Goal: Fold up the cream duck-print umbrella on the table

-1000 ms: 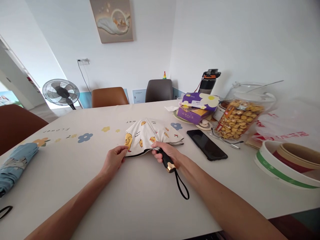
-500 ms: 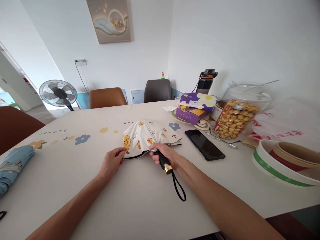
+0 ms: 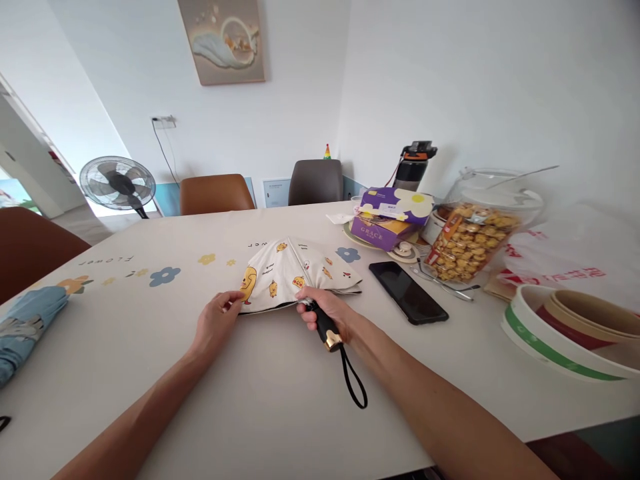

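A folded white umbrella (image 3: 293, 272) printed with yellow cartoon figures lies on the white table (image 3: 270, 400). My right hand (image 3: 327, 310) is closed round its black handle (image 3: 328, 329), which ends in a gold cap; a black wrist loop (image 3: 353, 381) trails toward me. My left hand (image 3: 215, 321) pinches the left edge of the umbrella's cloth, near a yellow figure. The canopy fans out flat between my two hands.
A black phone (image 3: 408, 291) lies right of the umbrella. Behind it stand a purple box (image 3: 387, 221), a snack jar (image 3: 473, 233), a dark bottle (image 3: 414, 168) and stacked paper bowls (image 3: 570, 327). A blue folded umbrella (image 3: 25, 327) lies far left. Chairs and a fan (image 3: 119, 184) stand beyond.
My left hand has slid a little to the left along the cloth's edge, spreading the fold out. My right hand keeps its grip on the handle.
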### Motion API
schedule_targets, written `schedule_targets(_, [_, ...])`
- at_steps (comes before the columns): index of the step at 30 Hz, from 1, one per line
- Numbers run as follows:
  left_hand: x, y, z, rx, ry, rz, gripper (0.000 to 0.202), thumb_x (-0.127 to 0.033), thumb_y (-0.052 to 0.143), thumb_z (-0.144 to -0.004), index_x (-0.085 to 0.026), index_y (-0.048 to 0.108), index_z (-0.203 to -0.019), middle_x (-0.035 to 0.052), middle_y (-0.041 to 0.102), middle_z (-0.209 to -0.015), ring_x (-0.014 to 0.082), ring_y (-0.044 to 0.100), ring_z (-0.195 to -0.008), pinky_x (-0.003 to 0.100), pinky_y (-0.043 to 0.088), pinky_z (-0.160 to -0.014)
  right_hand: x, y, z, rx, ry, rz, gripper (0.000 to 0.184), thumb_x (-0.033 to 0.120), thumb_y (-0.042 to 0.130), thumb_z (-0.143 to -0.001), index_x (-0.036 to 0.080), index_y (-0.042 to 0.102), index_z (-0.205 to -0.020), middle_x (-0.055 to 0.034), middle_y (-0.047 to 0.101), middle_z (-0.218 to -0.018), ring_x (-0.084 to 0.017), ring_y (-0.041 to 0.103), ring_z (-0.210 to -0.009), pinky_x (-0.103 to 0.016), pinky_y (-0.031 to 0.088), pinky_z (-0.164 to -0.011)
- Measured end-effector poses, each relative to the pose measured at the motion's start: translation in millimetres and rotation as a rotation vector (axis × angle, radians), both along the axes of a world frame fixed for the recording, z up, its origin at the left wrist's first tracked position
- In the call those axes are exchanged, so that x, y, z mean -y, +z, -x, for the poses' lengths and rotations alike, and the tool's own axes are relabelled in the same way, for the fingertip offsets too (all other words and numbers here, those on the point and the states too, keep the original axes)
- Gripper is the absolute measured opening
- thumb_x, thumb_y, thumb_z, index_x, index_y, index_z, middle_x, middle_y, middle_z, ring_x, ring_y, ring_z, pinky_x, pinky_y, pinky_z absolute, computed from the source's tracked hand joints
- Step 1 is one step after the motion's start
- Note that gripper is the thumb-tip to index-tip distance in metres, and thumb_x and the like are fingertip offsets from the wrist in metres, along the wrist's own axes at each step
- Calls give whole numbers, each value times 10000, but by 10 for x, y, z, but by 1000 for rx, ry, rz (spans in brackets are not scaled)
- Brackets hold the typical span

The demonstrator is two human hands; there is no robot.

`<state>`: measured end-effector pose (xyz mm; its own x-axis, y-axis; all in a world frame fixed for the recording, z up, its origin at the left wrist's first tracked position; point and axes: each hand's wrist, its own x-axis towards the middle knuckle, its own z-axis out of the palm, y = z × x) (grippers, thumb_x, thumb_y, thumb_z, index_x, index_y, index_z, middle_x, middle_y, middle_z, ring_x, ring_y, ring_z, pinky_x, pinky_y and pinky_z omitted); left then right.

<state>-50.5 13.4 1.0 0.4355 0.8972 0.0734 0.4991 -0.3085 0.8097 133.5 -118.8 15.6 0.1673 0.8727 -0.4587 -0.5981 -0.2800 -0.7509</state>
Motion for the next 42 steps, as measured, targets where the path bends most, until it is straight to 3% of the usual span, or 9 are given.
schedule_targets(2, [-10, 25, 13, 74, 46, -59, 230, -322, 495, -724, -234, 646, -874, 27, 607, -1041, 178, 554, -819, 265, 403, -682, 13, 25, 32, 0, 1, -7, 157, 210, 587, -707, 166, 437, -724, 27, 464, -615, -35, 357, -384, -164, 359, -337])
schedule_targets(6, [41, 135, -84, 238, 46, -7, 243, -323, 485, -756, -224, 626, -927, 39, 617, -1037, 189, 560, -937, 288, 403, -807, 43, 67, 92, 7, 0, -49, 163, 221, 598, -701, 166, 445, -718, 26, 466, -609, -41, 367, -390, -172, 360, -333])
schedule_targets(13, [170, 306, -676, 497, -336, 480, 465, -535, 490, -772, -163, 598, -1028, 105, 620, -1020, 208, 564, -950, 297, 461, -784, 88, 133, 193, 56, 49, -65, 135, 232, 588, -696, 150, 481, -700, 24, 465, -614, -45, 376, -386, -190, 369, -334])
schedule_targets(17, [166, 293, -968, 640, -321, 680, 549, -559, 531, -743, -141, 569, -1096, 133, 635, -1000, 239, 592, -920, 320, 486, -777, 95, 137, 233, 95, 59, -57, 130, 213, 572, -690, 157, 458, -662, 22, 459, -601, -56, 389, -386, -199, 371, -329])
schedule_targets(21, [104, 266, -1086, 704, -336, 794, 556, -563, 535, -734, -156, 567, -1111, 126, 644, -1002, 247, 610, -896, 331, 502, -764, 94, 107, 213, 79, 79, -77, 127, 221, 570, -691, 164, 457, -682, 26, 462, -601, -58, 393, -388, -199, 373, -333])
schedule_targets(24, [7, 284, -1074, 743, -321, 819, 558, -558, 544, -717, -158, 572, -1106, 118, 656, -970, 252, 621, -857, 346, 511, -745, 100, 89, 206, 29, 163, -94, 157, 242, 592, -680, 169, 456, -702, 31, 478, -614, -54, 386, -387, -194, 372, -337])
schedule_targets(28, [-99, 336, -1002, 775, -248, 730, 550, -553, 516, -715, -171, 574, -1108, 93, 672, -902, 255, 628, -801, 364, 517, -715, 102, 81, 264, -18, 270, -122, 173, 262, 601, -681, 172, 455, -712, 45, 484, -607, -45, 374, -372, -187, 363, -339])
schedule_targets(36, [-86, 407, -943, 796, -162, 677, 460, -487, 539, -691, -176, 598, -1025, 61, 672, -863, 250, 621, -761, 355, 520, -685, 66, 23, 346, -6, 289, -122, 256, 331, 626, -675, 166, 477, -802, 6, 579, -715, -41, 392, -381, -192, 372, -349])
schedule_targets(42, [-2, 372, -982, 816, -269, 711, 633, -645, 402, -738, -156, 594, -1091, 106, 667, -877, 264, 616, -816, 371, 503, -717, 100, 119, 310, -123, 297, -209, 195, 285, 584, -709, 169, 430, -685, 72, 443, -580, -23, 339, -345, -169, 318, -334])
